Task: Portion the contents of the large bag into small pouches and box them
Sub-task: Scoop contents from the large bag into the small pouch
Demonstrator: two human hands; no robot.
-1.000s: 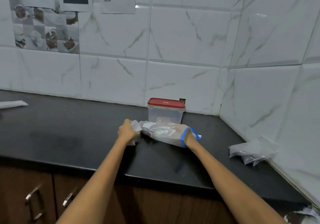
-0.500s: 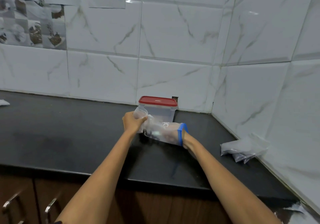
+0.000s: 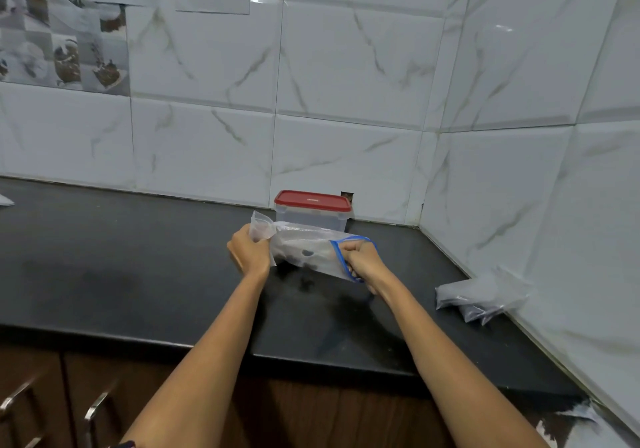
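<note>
The left hand (image 3: 250,252) grips the crumpled closed end of the large bag (image 3: 304,250), while the right hand (image 3: 363,261) pinches its blue-rimmed mouth, holding it sideways just above the black table (image 3: 138,274). Behind stands a red-lidded box (image 3: 312,209); filled pouches (image 3: 481,297) lie well apart at the right wall.

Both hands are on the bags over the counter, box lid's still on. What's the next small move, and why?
Probably tip the large bag so its contents slide toward the small pouch. The right hand grips its blue-edged end, the left hand holds the pouch at the other end, and the dark contents sit mid-bag.
</note>
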